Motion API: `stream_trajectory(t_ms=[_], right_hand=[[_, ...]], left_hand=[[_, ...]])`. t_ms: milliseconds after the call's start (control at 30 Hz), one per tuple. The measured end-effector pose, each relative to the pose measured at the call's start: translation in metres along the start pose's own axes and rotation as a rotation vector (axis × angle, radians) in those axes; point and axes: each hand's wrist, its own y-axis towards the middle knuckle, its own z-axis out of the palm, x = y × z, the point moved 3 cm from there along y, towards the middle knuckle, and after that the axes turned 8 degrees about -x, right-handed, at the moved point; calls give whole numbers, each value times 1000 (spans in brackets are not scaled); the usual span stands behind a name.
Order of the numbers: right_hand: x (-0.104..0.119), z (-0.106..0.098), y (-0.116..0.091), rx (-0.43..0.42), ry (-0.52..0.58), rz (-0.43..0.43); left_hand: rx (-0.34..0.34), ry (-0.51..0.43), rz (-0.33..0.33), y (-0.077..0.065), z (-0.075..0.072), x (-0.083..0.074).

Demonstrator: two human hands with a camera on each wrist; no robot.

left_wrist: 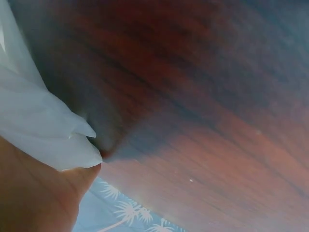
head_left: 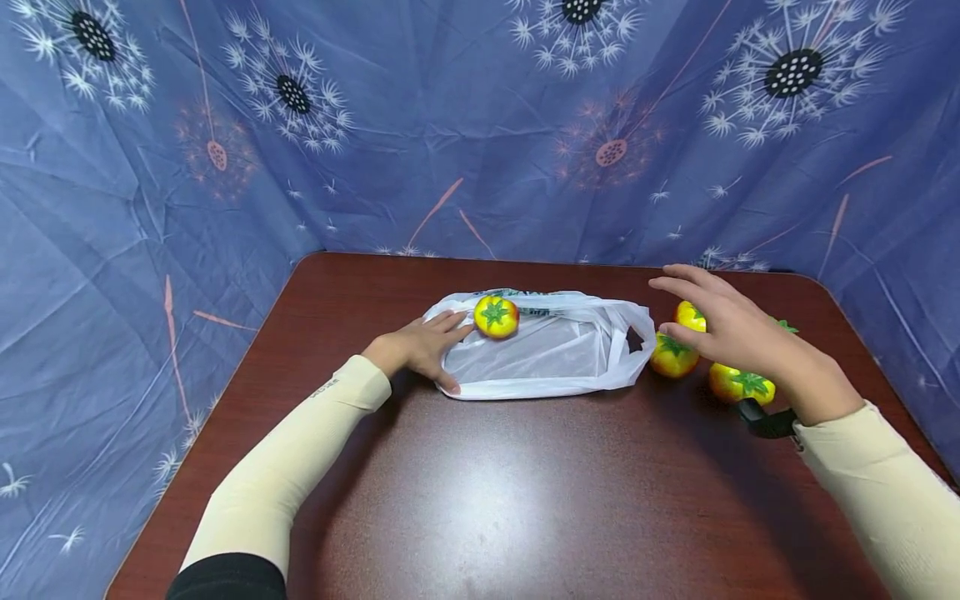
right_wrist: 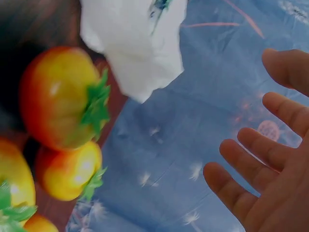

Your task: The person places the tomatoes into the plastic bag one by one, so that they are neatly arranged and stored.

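Observation:
A white plastic bag (head_left: 540, 354) lies flat on the table, its handle end to the right. One yellow-red fruit with a green star-shaped leaf top (head_left: 496, 317), like a tomato or persimmon, sits on the bag near its left end. My left hand (head_left: 426, 343) rests against that left end, fingers spread; the left wrist view shows white plastic (left_wrist: 43, 121) against the hand. My right hand (head_left: 727, 325) hovers over the right side with fingers extended and nothing in them. Beneath and beside it are several similar fruits (head_left: 672, 357), partly hidden by the hand and wrist.
The dark red-brown table (head_left: 480, 483) has rounded far corners. A blue curtain with dandelion prints (head_left: 420, 125) hangs behind and around it. A black strap (head_left: 765, 421) is on the right wrist.

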Motion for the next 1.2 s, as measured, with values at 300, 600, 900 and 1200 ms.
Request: stream_trajectory(t_ms=[300, 600, 900, 1200], right_hand=[[-21, 7, -9, 26, -17, 14], [-34, 19, -17, 102, -29, 48], [-43, 34, -21, 136, -60, 64], [-46, 48, -25, 147, -137, 44]], left_hand=[[-3, -18, -1, -1, 1, 0], [-2, -15, -10, 1, 2, 1], [-1, -11, -10, 1, 2, 0], [13, -13, -22, 0, 2, 0]])
